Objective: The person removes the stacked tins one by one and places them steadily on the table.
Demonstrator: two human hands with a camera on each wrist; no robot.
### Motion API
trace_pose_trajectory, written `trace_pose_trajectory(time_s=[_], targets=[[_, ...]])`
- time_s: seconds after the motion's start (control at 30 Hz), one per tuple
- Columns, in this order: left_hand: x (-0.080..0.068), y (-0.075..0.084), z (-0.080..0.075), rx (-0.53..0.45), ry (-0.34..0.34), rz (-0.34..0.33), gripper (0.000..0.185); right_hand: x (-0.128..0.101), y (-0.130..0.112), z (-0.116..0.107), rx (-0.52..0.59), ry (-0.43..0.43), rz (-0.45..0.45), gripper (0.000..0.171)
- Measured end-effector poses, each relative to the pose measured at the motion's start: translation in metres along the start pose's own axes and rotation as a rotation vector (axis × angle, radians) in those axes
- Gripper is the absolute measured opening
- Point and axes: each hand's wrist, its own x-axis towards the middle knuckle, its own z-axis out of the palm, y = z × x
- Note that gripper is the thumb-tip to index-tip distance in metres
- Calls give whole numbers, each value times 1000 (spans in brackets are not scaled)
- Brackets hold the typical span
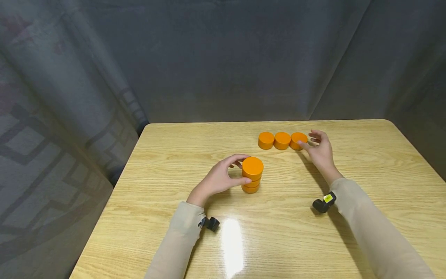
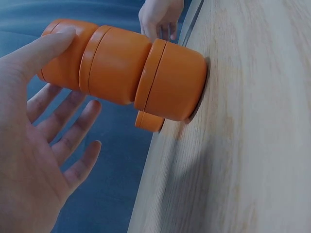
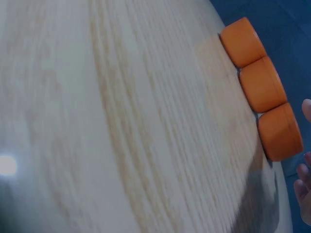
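Note:
Three orange round lidded jars stand in an upright stack on the table. My left hand (image 1: pixel 218 178) holds the top jar (image 1: pixel 253 166) between thumb and index finger; the left wrist view shows the other fingers spread below, off the stack. Under it are the middle jar (image 2: pixel 116 63) and the bottom jar (image 2: pixel 174 82), which touches the wood. Farther back, a left jar (image 1: pixel 266 140), a centre jar (image 1: pixel 282 140) and a right jar (image 1: pixel 298 140) stand side by side in a row. My right hand (image 1: pixel 321 153) hovers at the right jar, thumb in front, fingers apart from it.
The wooden table (image 1: pixel 167 170) has its far edge just behind the row of jars. A dark grey curtain (image 1: pixel 223 69) hangs behind it and along the left side. Light glares off the tabletop near the left forearm.

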Motion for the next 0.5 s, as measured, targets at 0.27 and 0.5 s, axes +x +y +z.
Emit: trace_pose_trajectory(time_s=[0.27, 0.5], targets=[[1, -2, 0, 0, -11, 3, 66, -8, -9, -2, -6, 11, -37, 67], [0, -3, -2, 6, -20, -15, 67, -16, -20, -2, -1, 1, -108, 64]])
